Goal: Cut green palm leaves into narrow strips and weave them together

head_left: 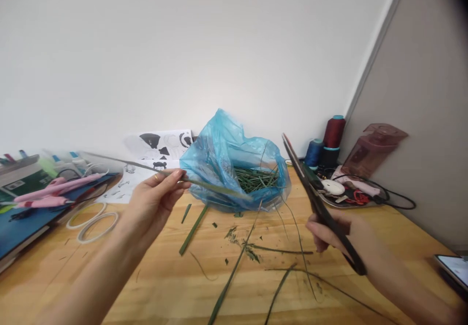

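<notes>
The left hand [161, 196] pinches a leaf [212, 186] reaching in front of the bag [215, 144], the right hand [353, 230] grips scissors [313, 198] well apart from it, and any cut should go cleaner with the leaf held still.

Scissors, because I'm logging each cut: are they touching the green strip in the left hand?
Apart. The head view shows a clear gap between the scissors, in the right hand, and the green strip, with the blue bag visible through it.
</notes>
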Tool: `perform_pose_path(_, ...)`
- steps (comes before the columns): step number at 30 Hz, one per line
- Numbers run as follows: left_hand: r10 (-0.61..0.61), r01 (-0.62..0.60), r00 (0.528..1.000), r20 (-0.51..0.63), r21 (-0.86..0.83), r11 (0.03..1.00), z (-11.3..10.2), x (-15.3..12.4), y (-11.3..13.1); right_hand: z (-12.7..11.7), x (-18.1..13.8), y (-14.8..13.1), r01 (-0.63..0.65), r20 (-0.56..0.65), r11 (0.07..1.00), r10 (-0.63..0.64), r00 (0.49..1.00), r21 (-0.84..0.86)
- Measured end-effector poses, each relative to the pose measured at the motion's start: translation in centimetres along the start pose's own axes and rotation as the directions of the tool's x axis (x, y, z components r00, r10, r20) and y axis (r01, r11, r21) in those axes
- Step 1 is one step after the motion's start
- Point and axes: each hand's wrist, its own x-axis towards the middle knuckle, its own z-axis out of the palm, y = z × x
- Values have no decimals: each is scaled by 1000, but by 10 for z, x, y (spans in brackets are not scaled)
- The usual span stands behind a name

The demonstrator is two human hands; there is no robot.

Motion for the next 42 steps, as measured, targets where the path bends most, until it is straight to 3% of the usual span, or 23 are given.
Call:
perform_pose_path(6, -150, 175, 984, 96, -357, 917, 77, -7, -38, 16, -9, 10, 137, 33, 967, -147, 989, 215)
perform_pose_path(12, -102, 127, 992, 76, -533, 836, 114, -10, -57, 12, -18, 12, 132, 118, 989, -140, 983, 69)
perform_pose_path(16, -83, 141, 987, 139, -488, 861, 120, -22, -62, 15, -12, 25, 140, 158, 990, -139, 978, 7)
perform_pose_path(22, -189, 270, 949, 251, -346, 899, 121, -41, -71, 18, -6, 32, 139, 178, 989, -127, 976, -57)
perform_pose_path(27, -264, 349, 921, 288, -306, 886, 121, -45, -71, 17, -9, 27, 133, 205, 988, -116, 972, -72)
perform_pose_path(35, -270, 374, 902, 336, -298, 878, 121, -48, -72, 19, -12, 24, 163, 190, 984, -148, 971, -65)
perform_pose_path(42, -279, 383, 902, 330, -311, 870, 120, -48, -74, 26, -12, 32, 52, 128, 996, -43, 991, -67)
